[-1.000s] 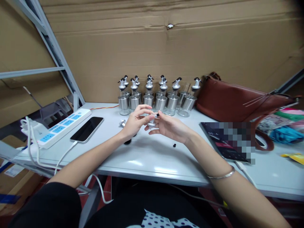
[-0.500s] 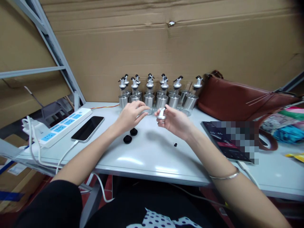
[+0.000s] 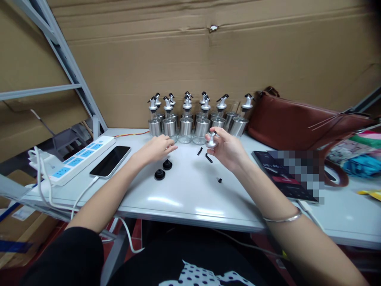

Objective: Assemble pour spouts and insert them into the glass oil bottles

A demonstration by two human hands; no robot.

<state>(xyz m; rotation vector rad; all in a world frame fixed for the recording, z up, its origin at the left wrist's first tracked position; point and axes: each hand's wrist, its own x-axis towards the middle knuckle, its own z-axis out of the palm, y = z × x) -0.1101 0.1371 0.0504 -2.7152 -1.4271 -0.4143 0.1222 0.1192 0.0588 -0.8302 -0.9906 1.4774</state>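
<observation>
My right hand point(image 3: 228, 147) holds a silver pourer spout point(image 3: 211, 142) by its fingertips above the tabletop. Just left of and below it lie two thin black lever pieces point(image 3: 208, 158); a tiny black cap point(image 3: 220, 180) sits nearer the front edge. My left hand point(image 3: 157, 149) is palm down over the table, thumb apart from the fingers, with nothing visible in it. In front of that hand are two round black rubber stoppers point(image 3: 160, 174). Several glass-and-steel oil bottles point(image 3: 186, 127), most with pourer spouts on top, stand in rows behind both hands.
On the left are a white power strip point(image 3: 80, 159) and a phone point(image 3: 110, 161) on a charging cable. A brown leather bag point(image 3: 297, 119) leans at the right, behind a tablet point(image 3: 276, 174). Cardboard point(image 3: 166, 51) backs the table.
My right hand has moved right with the spout, and my left hand has drawn left and slightly down. The two black lever pieces now show on the table between them.
</observation>
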